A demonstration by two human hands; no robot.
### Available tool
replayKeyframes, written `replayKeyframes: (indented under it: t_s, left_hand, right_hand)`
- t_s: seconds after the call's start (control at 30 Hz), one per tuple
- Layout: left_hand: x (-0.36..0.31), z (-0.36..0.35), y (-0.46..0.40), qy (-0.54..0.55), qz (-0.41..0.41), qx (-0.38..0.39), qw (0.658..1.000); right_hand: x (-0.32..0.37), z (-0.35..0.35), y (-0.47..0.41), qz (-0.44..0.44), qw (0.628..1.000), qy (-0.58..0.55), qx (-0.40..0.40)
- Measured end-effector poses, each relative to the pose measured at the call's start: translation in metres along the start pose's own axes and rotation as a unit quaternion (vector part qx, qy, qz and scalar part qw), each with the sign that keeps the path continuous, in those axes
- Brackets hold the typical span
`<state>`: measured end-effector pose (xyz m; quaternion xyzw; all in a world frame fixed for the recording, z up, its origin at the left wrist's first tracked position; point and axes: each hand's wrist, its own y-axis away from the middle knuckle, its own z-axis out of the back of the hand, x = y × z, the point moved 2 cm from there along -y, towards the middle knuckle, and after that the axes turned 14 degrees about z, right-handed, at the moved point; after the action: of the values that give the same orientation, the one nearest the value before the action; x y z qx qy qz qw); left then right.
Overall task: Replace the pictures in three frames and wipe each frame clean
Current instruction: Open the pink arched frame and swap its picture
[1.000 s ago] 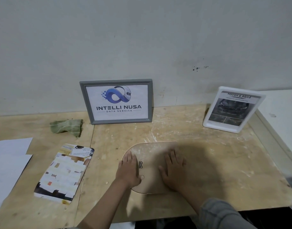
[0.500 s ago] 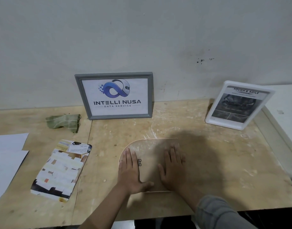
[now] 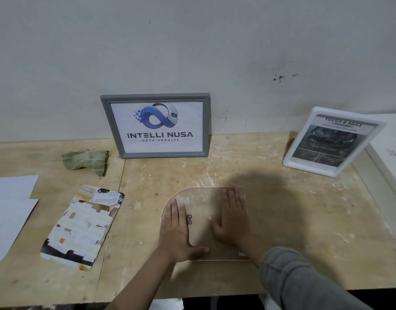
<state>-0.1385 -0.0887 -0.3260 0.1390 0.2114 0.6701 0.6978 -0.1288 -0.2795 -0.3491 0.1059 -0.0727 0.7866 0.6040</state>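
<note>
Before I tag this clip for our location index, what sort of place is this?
Probably a makeshift workbench in a workshop or back room: a bare, scuffed plywood tabletop against a stained plaster wall, with a grey-framed company logo picture propped on it.

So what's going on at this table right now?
A person has both palms flat on a brown frame back lying face down on the wooden table: left hand near its rounded edge, right hand beside it. A grey frame and a white frame lean upright at the wall. A printed picture, white sheets and a green cloth lie to the left.
</note>
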Motion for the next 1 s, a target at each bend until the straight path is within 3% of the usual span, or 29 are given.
replayKeyframes:
  t_s: [0.13,0.33,0.5,0.73,0.9,1.0]
  left_hand:
    - [0.002,0.0,0.0,0.002,0.005,-0.002,1.0]
    - [0.0,0.003,0.002,0.018,0.013,-0.012,1.0]
    - [-0.002,0.011,-0.001,0.004,0.009,0.004,1.0]
    - [-0.005,0.028,-0.021,-0.025,-0.061,0.034,0.997]
    - [-0.005,0.025,-0.025,-0.036,-0.071,0.019,0.997]
    - [-0.002,0.02,-0.03,-0.044,-0.07,0.009,0.997]
  right_hand:
    - [0.002,0.001,-0.001,-0.012,0.999,-0.03,0.0]
    - [0.01,0.0,0.006,-0.118,0.992,-0.045,-0.003]
    - [0.009,0.002,0.006,-0.101,0.994,-0.027,-0.027]
    - [0.005,0.002,0.002,-0.097,0.995,-0.012,0.034]
    - [0.014,0.0,0.016,-0.036,0.999,0.008,-0.021]
    - [0.014,0.0,0.017,-0.038,0.999,0.003,-0.011]
